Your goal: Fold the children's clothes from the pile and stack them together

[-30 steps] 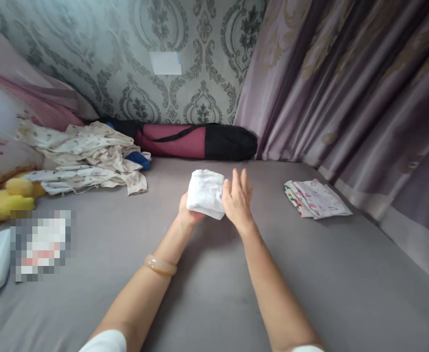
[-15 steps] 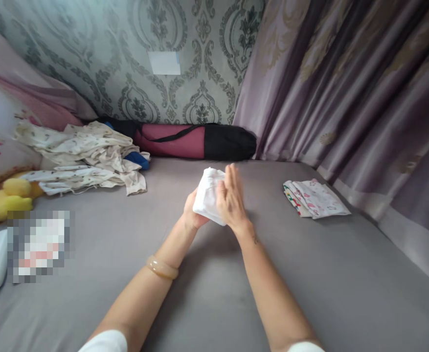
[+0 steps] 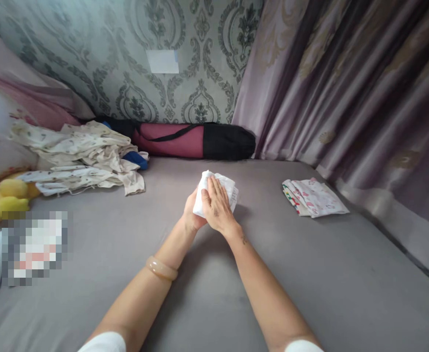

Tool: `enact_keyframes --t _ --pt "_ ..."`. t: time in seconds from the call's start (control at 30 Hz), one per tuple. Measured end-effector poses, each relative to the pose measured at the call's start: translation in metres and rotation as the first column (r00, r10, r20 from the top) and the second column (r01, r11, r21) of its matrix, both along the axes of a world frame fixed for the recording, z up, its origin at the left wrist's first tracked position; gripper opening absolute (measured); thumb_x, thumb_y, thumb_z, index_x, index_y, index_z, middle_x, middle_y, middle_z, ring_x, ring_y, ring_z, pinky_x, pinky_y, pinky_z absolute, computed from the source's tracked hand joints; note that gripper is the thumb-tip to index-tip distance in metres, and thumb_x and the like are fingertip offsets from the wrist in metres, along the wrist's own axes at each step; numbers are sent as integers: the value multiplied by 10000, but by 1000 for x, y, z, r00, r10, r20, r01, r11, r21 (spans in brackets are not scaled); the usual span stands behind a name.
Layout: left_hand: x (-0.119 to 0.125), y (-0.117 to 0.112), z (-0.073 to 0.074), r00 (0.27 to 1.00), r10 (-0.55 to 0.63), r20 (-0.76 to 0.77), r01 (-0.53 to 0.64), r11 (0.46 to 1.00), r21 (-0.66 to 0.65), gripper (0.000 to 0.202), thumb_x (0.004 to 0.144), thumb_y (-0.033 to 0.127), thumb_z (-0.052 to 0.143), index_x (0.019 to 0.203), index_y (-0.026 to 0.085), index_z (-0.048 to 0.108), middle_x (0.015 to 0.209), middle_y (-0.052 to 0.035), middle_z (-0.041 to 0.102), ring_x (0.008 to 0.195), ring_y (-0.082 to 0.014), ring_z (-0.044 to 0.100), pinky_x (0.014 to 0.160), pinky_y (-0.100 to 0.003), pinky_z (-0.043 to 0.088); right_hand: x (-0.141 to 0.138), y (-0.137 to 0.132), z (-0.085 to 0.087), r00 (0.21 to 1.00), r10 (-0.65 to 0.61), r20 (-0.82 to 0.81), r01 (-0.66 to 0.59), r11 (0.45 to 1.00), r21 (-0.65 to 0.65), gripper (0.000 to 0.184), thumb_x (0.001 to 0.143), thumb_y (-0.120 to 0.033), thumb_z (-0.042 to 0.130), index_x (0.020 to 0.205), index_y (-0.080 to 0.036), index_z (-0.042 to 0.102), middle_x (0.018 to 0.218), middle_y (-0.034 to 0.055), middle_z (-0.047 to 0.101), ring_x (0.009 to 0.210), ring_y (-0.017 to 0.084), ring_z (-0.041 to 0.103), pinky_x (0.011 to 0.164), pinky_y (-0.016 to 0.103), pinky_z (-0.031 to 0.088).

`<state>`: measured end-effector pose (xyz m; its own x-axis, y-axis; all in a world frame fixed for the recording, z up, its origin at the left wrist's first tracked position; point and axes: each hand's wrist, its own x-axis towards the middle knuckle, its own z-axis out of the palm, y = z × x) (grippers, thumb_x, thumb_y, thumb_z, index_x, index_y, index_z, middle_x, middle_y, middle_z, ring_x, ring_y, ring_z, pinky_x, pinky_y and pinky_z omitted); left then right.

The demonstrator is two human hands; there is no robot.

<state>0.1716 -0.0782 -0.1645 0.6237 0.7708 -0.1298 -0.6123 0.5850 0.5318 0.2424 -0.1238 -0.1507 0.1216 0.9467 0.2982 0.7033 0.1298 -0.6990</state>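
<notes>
A small folded white cloth (image 3: 230,186) is held above the bed. My left hand (image 3: 191,208) grips it from its left side and underneath; most of those fingers are hidden behind the cloth. On its upper face my right hand (image 3: 218,206) lies flat, fingers stretched out, pressing against it. Faint markings show on the cloth's right edge. A beige bangle (image 3: 162,269) circles my left wrist.
Grey sheet (image 3: 280,274) covers the bed. Folded printed cloths (image 3: 315,198) lie to the right, near the curtain (image 3: 291,98). Rumpled clothes (image 3: 89,151) and a yellow plush toy (image 3: 5,201) are at left. A maroon-and-black bag (image 3: 173,139) lines the wall.
My right hand has moved left from the cloth's right side and turned flat onto its upper face. The cloth's right part, with faint markings, now shows. My left hand keeps its hold.
</notes>
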Motion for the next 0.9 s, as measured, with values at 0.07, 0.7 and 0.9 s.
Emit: enact_keyframes --t 0.07,0.7,0.9 --pt "-1 3 -1 1000 6 21 -5 1000 -15 452 956 345 359 1300 149 577 1191 -99 687 1191 -255 597 1050 -396 455 3 -2 6 1000 15 3 -15 1000 -20 640 1000 -453 225 1523 -84 249 1609 143 171 1491 242 102 1213 455 63" --pt "-16 7 19 975 49 -217 -39 998 51 584 975 539 265 1224 142 614 1130 -138 695 1213 -321 569 1007 -484 473 42 -14 20 963 270 -25 -271 956 -111 709 799 -277 652 1457 -297 388 1470 42 477 1343 237 443 1131 414 299" --pt "-16 9 10 977 -40 -212 50 998 42 628 964 586 212 1181 144 602 1122 -160 675 1172 -322 582 962 -549 476 46 -13 16 984 -37 -177 30 999 -44 576 746 -222 601 1311 -325 555 1131 -7 699 1070 249 635 955 349 452"
